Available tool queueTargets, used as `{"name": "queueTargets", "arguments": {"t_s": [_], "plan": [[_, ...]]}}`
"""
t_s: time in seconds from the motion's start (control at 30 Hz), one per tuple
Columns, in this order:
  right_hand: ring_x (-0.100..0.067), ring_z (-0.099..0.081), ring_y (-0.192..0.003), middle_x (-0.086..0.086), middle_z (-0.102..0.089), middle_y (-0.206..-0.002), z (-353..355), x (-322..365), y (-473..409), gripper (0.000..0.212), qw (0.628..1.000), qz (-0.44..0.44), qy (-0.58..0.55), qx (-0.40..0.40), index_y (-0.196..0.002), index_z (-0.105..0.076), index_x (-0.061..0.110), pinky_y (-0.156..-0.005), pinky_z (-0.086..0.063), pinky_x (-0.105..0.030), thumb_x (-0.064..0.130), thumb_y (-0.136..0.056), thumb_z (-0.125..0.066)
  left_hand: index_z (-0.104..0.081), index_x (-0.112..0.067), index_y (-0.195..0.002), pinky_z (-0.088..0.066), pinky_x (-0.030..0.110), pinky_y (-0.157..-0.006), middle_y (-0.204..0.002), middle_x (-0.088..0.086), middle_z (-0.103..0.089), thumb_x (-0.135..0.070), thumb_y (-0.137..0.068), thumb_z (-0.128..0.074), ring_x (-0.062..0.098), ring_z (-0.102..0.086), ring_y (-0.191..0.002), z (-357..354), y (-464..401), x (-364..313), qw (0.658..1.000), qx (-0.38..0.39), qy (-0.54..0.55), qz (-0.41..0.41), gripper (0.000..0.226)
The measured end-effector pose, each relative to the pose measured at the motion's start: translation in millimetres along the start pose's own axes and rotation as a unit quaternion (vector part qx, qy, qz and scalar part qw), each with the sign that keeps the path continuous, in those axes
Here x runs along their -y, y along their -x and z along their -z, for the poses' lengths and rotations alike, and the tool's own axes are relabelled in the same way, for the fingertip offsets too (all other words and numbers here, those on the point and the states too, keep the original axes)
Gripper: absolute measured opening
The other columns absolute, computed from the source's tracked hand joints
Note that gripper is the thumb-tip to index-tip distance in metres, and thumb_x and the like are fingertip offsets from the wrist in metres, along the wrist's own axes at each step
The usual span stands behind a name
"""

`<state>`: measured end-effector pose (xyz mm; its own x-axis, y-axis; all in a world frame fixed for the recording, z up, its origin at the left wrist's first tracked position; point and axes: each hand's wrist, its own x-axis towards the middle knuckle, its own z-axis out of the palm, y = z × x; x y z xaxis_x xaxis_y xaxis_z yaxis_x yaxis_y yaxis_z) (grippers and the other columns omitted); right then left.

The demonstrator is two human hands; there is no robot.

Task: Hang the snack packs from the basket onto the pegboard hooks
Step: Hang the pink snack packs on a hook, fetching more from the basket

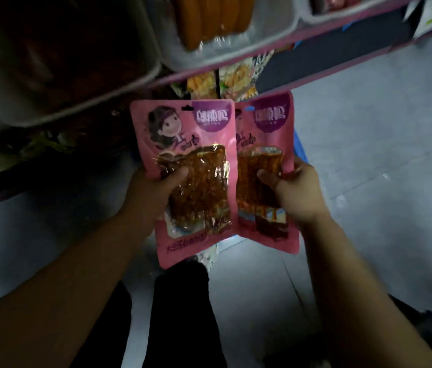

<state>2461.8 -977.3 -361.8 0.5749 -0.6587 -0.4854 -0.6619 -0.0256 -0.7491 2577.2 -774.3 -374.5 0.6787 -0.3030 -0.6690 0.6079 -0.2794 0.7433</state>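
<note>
Packs of snack, two of them, are held up side by side over the floor (368,128), edges touching, in front of the shelf (236,62). Left pack (183,134) is flat glossy pink film with a clear window showing ridged red-brown strips; left hand (153,197) grips it, thumb on the front, fingers hidden behind. Right pack (268,123), same pink film, is gripped by the right hand (294,192), thumb across the window. Each pack has a hang slot at its top. On the shelf, a grey plastic tub (270,25) holds smooth orange sausages (209,19); a second tub (82,102) holds something dark and blurred.
</note>
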Motion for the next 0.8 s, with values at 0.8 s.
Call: {"name": "queueTargets", "arguments": {"t_s": [0.8], "plan": [[0.001, -0.062, -0.061, 0.014, -0.07, -0.066, -50, 453, 298, 0.011, 0.942, 0.298, -0.138, 0.068, -0.068, -0.075, 0.029, -0.059, -0.048, -0.014, 0.031, -0.077, -0.07, -0.069, -0.042, -0.093, -0.053, 0.039, -0.081, -0.095, -0.009, -0.074, -0.047, -0.082, -0.061, 0.01, -0.07, -0.091, 315, 314, -352, 0.936, -0.058, 0.018, -0.347, 0.015]]}}
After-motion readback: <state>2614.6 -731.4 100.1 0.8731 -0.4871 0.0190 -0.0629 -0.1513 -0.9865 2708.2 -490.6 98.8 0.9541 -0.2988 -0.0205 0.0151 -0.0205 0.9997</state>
